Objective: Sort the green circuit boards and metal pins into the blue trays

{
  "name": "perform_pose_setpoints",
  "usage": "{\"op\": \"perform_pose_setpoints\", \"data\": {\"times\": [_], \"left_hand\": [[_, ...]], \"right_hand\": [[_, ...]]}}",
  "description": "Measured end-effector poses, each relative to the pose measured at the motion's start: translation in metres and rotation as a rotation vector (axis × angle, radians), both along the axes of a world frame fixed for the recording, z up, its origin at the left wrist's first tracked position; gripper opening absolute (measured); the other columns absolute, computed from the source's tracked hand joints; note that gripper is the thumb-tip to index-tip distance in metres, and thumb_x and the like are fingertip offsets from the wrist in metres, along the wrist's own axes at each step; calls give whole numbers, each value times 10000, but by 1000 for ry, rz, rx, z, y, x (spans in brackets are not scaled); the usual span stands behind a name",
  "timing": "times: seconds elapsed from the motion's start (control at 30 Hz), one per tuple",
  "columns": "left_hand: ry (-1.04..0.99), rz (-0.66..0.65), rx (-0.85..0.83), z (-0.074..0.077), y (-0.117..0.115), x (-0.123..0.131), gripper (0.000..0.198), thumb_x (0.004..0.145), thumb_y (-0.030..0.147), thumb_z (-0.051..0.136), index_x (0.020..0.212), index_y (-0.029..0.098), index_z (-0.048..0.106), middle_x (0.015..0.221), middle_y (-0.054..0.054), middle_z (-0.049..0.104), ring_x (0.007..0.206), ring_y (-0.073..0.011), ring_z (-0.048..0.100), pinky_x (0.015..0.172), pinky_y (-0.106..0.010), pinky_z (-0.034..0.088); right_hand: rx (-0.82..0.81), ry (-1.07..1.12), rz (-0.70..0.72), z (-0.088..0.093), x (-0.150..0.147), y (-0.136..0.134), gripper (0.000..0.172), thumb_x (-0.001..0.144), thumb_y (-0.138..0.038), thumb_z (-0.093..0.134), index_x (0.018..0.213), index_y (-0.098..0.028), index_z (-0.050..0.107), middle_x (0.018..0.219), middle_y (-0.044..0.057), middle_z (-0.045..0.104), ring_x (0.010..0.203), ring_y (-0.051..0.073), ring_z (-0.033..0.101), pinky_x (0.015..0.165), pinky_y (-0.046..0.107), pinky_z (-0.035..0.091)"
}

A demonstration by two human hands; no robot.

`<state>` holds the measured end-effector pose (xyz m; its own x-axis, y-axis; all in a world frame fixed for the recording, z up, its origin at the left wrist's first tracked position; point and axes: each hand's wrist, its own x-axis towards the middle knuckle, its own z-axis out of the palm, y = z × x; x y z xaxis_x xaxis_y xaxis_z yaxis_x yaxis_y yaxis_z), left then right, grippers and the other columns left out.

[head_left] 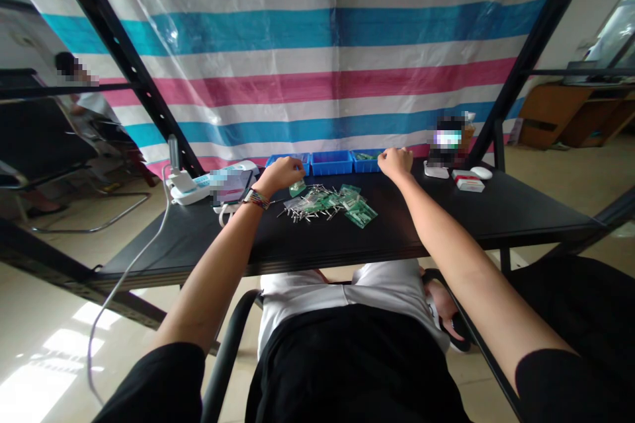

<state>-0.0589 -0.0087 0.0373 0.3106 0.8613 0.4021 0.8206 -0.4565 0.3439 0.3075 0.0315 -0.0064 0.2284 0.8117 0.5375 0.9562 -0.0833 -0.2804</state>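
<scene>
My left hand (pixel 282 175) is closed, its fingers curled on a small clear-and-green plastic bag (pixel 297 188) that hangs just below them. It is in front of the left blue bin (pixel 272 161). My right hand (pixel 395 162), fingers bent together, is at the right edge of the right blue bin (pixel 366 165), which has green bags in it. What those fingers hold, if anything, is hidden. Between my hands lies a loose pile of silver rivet-like metal pins (pixel 310 210), mixed with more green-tinted plastic bags (pixel 361 213).
Between the other bins stands the middle blue bin (pixel 331 163). On the black table (pixel 397 238), a power strip (pixel 191 192) and a phone-like device (pixel 231 186) are at left. A small box (pixel 467 180), white mouse (pixel 481 173) and lit screen (pixel 448 139) are at right. A person sits far left.
</scene>
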Motion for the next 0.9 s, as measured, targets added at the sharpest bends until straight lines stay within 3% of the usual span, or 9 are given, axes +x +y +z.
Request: {"op": "perform_pose_setpoints", "data": {"times": [0.1,0.2,0.33,0.43,0.53,0.7,0.8,0.9], "left_hand": [[-90,-25,24,1,2,0,176,779,305,652,773,208,799,728,-61,727,721,-218,649,705,-295,458],[-306,-81,7,5,3,1,219,785,329,662,867,177,797,737,-51,707,682,-195,635,673,-292,495],[-673,-236,-150,14,-5,8,398,783,339,709,1136,171,779,796,-24,688,647,-154,655,629,-271,554],[-776,-333,-183,19,-18,18,512,788,369,780,1259,170,765,877,-39,715,749,-168,716,672,-271,586],[-760,-365,-203,19,-26,26,540,765,402,848,1238,149,781,828,-30,716,765,-174,716,702,-273,595],[-769,-371,-257,7,-21,33,531,762,424,911,1185,148,747,766,-24,730,679,-162,712,674,-277,596],[-751,-319,-305,-2,-16,36,417,808,518,890,960,173,711,712,-38,721,584,-148,677,587,-264,555],[-687,-270,-381,-8,-13,38,551,932,691,709,716,187,654,591,-66,674,498,-140,606,517,-262,501]], "right_hand": [[53,-13,41,1,0,-3,376,976,-241,543,1168,-81,824,1170,263,771,1198,405,618,1051,530,427],[147,47,144,6,-9,-9,359,962,-203,549,1189,-97,806,1268,257,740,1247,401,603,1083,526,444],[188,354,528,15,-45,-23,243,966,-281,625,1116,-179,786,1229,171,762,1182,316,668,1053,458,542],[-76,840,898,19,-79,-40,312,927,-468,746,1111,-217,744,1016,83,790,850,241,747,767,394,646],[-281,1132,1132,18,-103,-55,438,826,-559,872,1062,-223,718,951,59,786,761,210,752,673,352,659],[-232,1163,1098,14,-111,-59,361,797,-489,912,899,-216,698,773,19,743,659,187,713,641,344,656],[-124,1049,1062,11,-109,-53,315,805,-478,882,919,-223,737,761,13,740,629,205,701,633,379,649],[25,907,1009,8,-109,-52,277,845,-489,834,952,-241,775,816,25,761,700,233,716,728,421,661]]}}
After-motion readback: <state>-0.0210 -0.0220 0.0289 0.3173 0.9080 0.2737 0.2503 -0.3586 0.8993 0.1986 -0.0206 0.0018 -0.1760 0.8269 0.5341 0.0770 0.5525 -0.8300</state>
